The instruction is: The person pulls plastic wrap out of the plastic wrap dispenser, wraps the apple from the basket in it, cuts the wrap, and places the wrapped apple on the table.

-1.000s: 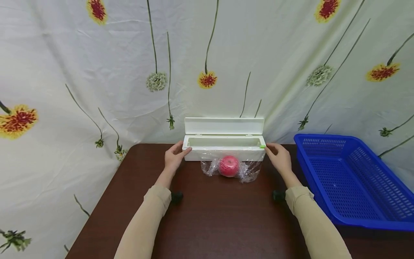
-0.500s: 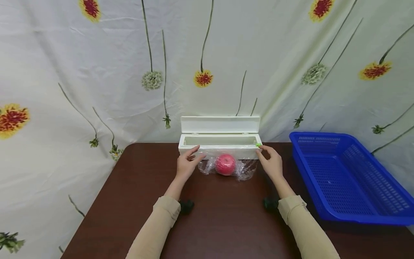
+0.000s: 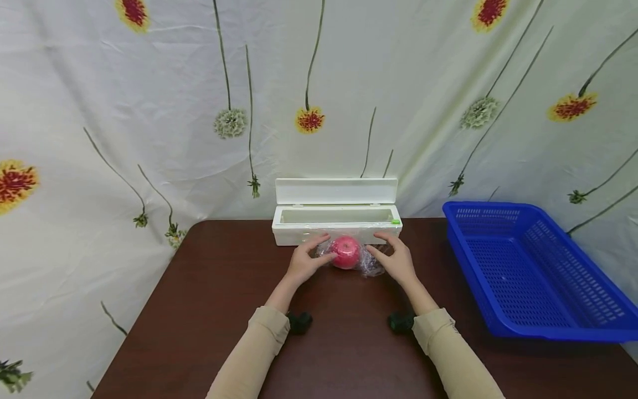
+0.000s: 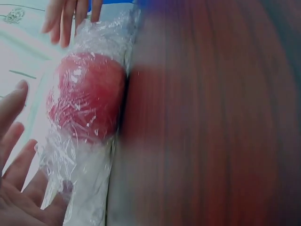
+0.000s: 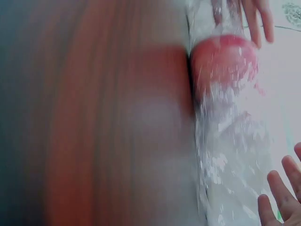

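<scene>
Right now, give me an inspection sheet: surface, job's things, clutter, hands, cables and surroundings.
Surface: dark brown table.
Job's things: red fruit wrapped in clear film, in front of a white box with its lid raised.
Clutter: blue basket at right.
Hands: left hand and right hand either side of the fruit; contact with the film unclear.
Cables: nothing seen.
Surroundings: flower-print cloth behind the table.

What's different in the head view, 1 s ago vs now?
Both hands came away from the ends of the white box and moved inward and slightly back toward the person. The left hand and right hand now flank the film-wrapped red fruit; no firm grip shows. The camera view shifted slightly. Unchanged: lid open, fruit in front of the box, blue basket on the right.
</scene>
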`<state>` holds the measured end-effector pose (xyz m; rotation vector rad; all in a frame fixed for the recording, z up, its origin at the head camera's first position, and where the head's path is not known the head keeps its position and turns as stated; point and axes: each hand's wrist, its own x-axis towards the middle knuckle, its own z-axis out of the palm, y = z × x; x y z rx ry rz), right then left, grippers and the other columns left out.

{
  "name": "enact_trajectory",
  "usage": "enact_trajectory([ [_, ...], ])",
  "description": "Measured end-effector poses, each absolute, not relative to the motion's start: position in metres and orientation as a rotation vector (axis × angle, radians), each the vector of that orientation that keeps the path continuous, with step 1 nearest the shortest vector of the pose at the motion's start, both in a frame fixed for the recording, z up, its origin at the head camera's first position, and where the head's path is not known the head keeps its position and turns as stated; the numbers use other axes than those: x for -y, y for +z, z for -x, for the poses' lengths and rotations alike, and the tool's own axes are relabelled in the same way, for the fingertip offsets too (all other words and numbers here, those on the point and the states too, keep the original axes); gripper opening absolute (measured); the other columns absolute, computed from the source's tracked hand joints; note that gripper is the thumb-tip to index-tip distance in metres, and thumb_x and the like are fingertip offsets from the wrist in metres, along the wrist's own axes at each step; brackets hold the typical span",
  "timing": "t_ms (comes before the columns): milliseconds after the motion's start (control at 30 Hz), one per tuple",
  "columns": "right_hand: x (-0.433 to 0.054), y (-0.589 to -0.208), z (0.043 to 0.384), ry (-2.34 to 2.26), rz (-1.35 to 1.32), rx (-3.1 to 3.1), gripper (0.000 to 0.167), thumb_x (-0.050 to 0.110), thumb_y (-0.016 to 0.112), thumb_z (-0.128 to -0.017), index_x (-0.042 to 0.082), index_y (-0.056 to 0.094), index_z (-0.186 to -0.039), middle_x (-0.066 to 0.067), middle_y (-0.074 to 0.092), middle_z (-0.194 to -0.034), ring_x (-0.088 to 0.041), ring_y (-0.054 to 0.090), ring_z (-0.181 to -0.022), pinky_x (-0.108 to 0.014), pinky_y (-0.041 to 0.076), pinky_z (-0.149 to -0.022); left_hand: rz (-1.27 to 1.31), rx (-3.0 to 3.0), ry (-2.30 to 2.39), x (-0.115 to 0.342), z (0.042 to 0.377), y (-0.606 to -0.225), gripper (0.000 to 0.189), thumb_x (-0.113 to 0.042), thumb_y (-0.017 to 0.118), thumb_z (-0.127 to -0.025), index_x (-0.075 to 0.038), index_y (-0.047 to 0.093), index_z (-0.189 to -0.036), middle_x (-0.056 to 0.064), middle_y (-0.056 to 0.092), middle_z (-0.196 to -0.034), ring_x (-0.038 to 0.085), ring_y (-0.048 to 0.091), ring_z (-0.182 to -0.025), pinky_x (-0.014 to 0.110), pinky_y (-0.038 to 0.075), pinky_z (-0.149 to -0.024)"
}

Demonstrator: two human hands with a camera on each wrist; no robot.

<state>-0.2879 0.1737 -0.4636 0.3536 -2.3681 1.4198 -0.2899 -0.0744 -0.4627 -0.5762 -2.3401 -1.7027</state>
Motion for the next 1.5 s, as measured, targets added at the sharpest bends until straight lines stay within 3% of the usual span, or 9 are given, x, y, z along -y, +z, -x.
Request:
enact_trajectory([
  [133,-0.161,-0.472,0.283,1.477,-0.361,2.447,0.053,0.026,0.077,-0.079,0.011,0.059,-0.126,-0.011,0.056,-0.127,-0.031,0.052,-0.112,-0.050,0.043,-0.092,0.597,2.422,-1.666,0.070,0.288,-0.470,0.057,-0.020,0.077,-0.078,-0.008,0.057,-0.130,0.008,0.045,-0.141,0.027,0.034,-0.134,0.050,0.027,-0.107],
  [233,-0.152,-0.480,0.281,1.522,-0.385,2.480,0.062,0.028,0.080,-0.076,0.015,0.055,-0.131,-0.010,0.051,-0.135,-0.029,0.045,-0.123,-0.053,0.035,-0.101,0.629,2.427,-1.638,0.068,0.287,-0.481,0.058,-0.019,0.077,-0.079,-0.010,0.055,-0.132,0.008,0.043,-0.143,0.027,0.032,-0.135,0.050,0.027,-0.107],
  [433,-0.143,-0.491,0.277,1.554,-0.516,2.441,0.065,0.018,0.080,-0.076,0.013,0.051,-0.134,-0.012,0.042,-0.143,-0.032,0.036,-0.131,-0.056,0.028,-0.105,0.675,2.371,-1.609,0.063,0.280,-0.488,0.057,-0.012,0.075,-0.080,-0.005,0.054,-0.133,0.012,0.044,-0.141,0.031,0.035,-0.133,0.051,0.029,-0.106],
  [633,-0.138,-0.478,0.261,1.560,-0.560,2.368,0.058,0.001,0.077,-0.075,-0.001,0.053,-0.128,-0.025,0.045,-0.136,-0.042,0.038,-0.127,-0.059,0.031,-0.100,0.650,2.339,-1.583,0.059,0.270,-0.492,0.055,-0.009,0.074,-0.081,-0.006,0.055,-0.132,0.012,0.047,-0.139,0.031,0.038,-0.130,0.050,0.032,-0.104],
  [833,-0.133,-0.463,0.245,1.566,-0.537,2.402,0.056,0.001,0.075,-0.077,-0.003,0.052,-0.127,-0.024,0.051,-0.129,-0.041,0.046,-0.120,-0.055,0.038,-0.097,0.600,2.331,-1.534,0.058,0.262,-0.493,0.054,-0.008,0.076,-0.078,-0.007,0.058,-0.129,0.012,0.051,-0.136,0.030,0.042,-0.128,0.049,0.035,-0.102],
  [1167,-0.143,-0.494,0.257,1.571,-0.544,2.501,0.061,0.020,0.079,-0.077,0.018,0.053,-0.132,-0.009,0.052,-0.133,-0.029,0.050,-0.119,-0.050,0.041,-0.096,0.634,2.332,-1.436,0.066,0.251,-0.496,0.056,-0.019,0.079,-0.077,-0.011,0.059,-0.129,0.012,0.051,-0.136,0.034,0.044,-0.122,0.059,0.031,-0.100],
  [1500,-0.142,-0.494,0.248,1.560,-0.572,2.539,0.062,0.025,0.078,-0.077,0.021,0.052,-0.133,-0.005,0.053,-0.132,-0.026,0.053,-0.114,-0.049,0.045,-0.092,0.675,2.351,-1.424,0.075,0.241,-0.492,0.058,-0.025,0.079,-0.077,-0.015,0.058,-0.130,0.007,0.055,-0.131,0.029,0.044,-0.118,0.055,0.036,-0.095],
])
